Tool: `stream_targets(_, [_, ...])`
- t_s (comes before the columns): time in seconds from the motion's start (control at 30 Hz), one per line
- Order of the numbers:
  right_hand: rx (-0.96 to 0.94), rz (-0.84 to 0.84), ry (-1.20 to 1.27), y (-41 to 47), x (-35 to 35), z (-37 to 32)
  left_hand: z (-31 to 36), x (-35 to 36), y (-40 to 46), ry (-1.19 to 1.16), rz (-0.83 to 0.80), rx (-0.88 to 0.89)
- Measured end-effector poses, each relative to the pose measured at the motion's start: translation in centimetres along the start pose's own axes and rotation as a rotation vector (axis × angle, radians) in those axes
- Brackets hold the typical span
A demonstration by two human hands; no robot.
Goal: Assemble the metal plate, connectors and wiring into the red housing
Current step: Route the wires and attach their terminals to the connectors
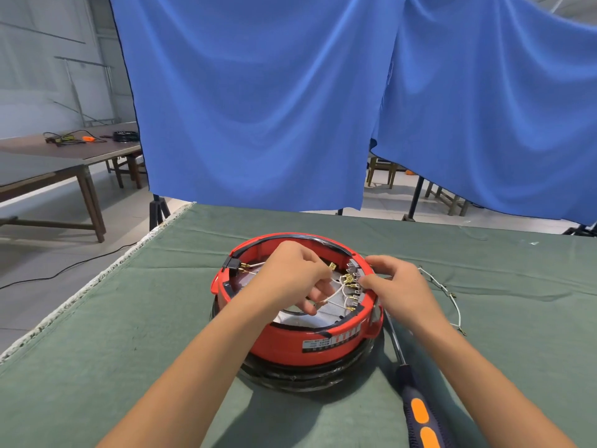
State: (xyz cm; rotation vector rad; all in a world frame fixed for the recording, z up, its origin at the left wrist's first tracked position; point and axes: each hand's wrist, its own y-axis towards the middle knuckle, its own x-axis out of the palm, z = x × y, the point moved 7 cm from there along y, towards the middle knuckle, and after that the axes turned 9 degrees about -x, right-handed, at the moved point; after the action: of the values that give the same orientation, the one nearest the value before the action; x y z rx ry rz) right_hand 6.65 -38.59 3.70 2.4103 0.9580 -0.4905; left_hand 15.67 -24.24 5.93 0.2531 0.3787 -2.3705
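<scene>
**Both hands at the wiring inside the red housing**

Head view: the red housing point(300, 337), a round shell, sits open side up at the centre of the frame on the green cloth-covered table point(135, 334), resting on a black ring base point(307, 375). A printed label on its wall faces the lower edge of the frame. A black socket block point(233, 264) with brass pins sits at the upper-left of its rim.

Inside, a grey metal plate point(300, 318) lies flat on the floor of the housing. A row of brass and silver connectors point(350, 282) runs along the inner right wall, its line going from the upper right of the opening down toward the lower right.

The left hand point(290, 273) reaches in from the lower left, fingers curled, pinching a white wire point(332, 294) that runs from its fingertips to the connectors. The right hand point(399, 287) rests over the right rim, fingers bent with the tips at the connector row; whether it grips anything there I cannot tell.

A screwdriver point(416, 402) with a dark blue and orange handle lies just right of the housing, its long axis near vertical in the frame, shaft pointing to the upper left. A loose white wire lead point(452, 297) curves on the cloth at the right. A blue curtain point(258, 101) hangs behind the table.
</scene>
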Motion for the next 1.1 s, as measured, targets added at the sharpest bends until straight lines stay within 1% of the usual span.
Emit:
stream_targets(0.13, [-0.002,-0.041,-0.034,0.0,0.0,-0.2,-0.3,0.0,0.0,0.152,-0.085,-0.034])
stream_targets(0.27, [-0.023,-0.098,-0.069,-0.3,0.4,-0.8,-0.5,0.0,0.0,0.223,-0.118,-0.052])
stream_targets(0.47, [-0.092,-0.213,0.041,-1.2,1.9,-2.1,-0.6,0.1,0.2,0.341,-0.173,-0.076])
stream_targets(0.57, [-0.128,-0.272,0.059,-1.4,2.6,-2.4,-0.9,-0.2,0.4,0.373,-0.189,-0.076])
stream_targets(0.67, [-0.14,-0.228,0.068,-1.4,2.6,-2.4,-0.9,-0.9,0.5,0.363,-0.181,-0.056])
stream_targets(0.8, [-0.225,-0.076,-0.045,-0.9,1.7,-3.2,-0.7,-1.4,0.7,0.261,-0.216,-0.047])
stream_targets(0.87, [-0.218,-0.093,0.003,-0.7,1.9,-3.8,-0.9,-1.3,0.8,0.236,-0.229,-0.055])
stream_targets(0.97, [-0.184,-0.18,0.046,-0.7,2.7,-4.4,-1.1,-1.3,1.0,0.224,-0.236,-0.058])
stream_targets(1.1, [-0.207,-0.155,0.03,-0.7,2.6,-4.5,-1.3,-1.3,1.4,0.208,-0.222,-0.056])
